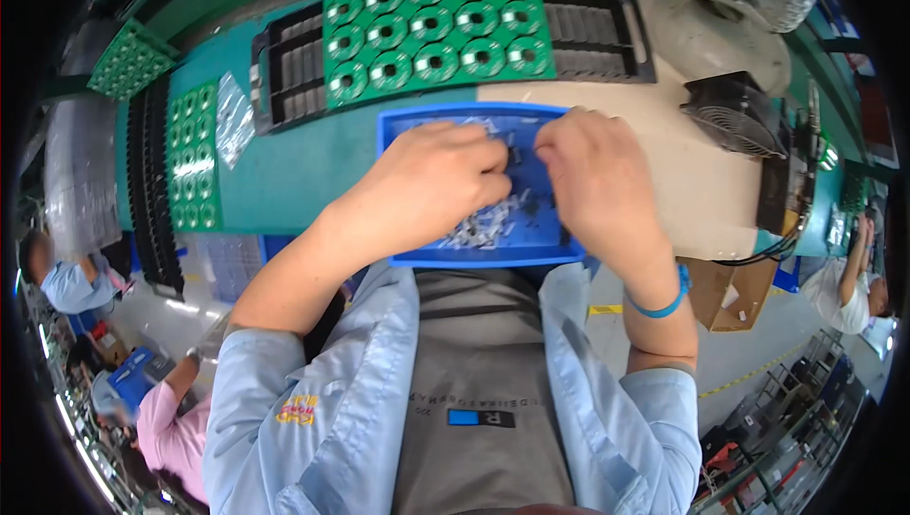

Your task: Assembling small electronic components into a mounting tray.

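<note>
A blue plastic bin [493, 257] stands at the table's near edge, with small white and clear pieces [482, 229] and some small dark parts [542, 216] inside. My left hand [431, 178] is over its left side, fingers curled inward. Over the bin's right side, my right hand [602, 178] has thumb and fingers pinched together. Whatever either hand grips is hidden or too small to name. Just beyond the bin, a green circuit board panel [431, 24] with rows of round boards lies on a black rack frame [592, 62].
Another green panel [194, 159] and a clear plastic bag [234, 121] lie at left beside a black slotted rack [156, 193]. At right are a black fan [735, 112] and a pale round dish [720, 36]. A cardboard box [730, 295] sits below the table. Other people work at both sides.
</note>
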A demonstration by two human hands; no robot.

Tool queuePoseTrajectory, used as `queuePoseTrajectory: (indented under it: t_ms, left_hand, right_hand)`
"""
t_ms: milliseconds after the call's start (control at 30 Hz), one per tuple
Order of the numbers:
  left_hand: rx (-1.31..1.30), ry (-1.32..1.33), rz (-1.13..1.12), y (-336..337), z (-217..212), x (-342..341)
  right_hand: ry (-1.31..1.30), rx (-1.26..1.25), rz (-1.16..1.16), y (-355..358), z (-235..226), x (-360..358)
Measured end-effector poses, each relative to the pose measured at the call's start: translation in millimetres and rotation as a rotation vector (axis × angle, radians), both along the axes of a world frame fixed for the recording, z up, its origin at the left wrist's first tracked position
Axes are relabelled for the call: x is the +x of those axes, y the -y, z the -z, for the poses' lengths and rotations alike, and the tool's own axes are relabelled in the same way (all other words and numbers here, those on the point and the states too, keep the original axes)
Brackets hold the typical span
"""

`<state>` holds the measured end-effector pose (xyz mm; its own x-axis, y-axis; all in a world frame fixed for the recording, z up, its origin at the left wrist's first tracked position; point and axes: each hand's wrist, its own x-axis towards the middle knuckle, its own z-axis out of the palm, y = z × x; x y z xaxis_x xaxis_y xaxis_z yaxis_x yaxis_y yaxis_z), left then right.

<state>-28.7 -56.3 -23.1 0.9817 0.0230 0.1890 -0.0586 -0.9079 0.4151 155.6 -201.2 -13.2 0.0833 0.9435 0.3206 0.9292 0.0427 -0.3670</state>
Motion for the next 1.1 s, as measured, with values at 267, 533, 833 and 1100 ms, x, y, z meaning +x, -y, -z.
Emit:
queuePoseTrajectory:
  t_ms: [267, 533, 833, 1100]
  left_hand:
    - [0.102, -0.054, 0.034, 12.9, -11.6, 1.1]
    - [0.193, -0.014, 0.098, 17.2, -8.4, 9.3]
    - [-0.124, 0.030, -0.012, 8.6, -9.2, -1.3]
    - [-0.379, 0.023, -0.175, 6.8, -20.3, -5.6]
  right_hand:
    - [0.051, 0.054, 0.020, -4.1, 17.3, -12.3]
    - [0.054, 0.137, 0.042, -1.1, 26.1, -7.2]
    - [-0.025, 0.161, 0.046, 0.5, 23.4, -7.2]
    - [-0.114, 0.176, 0.048, -0.5, 23.5, -12.8]
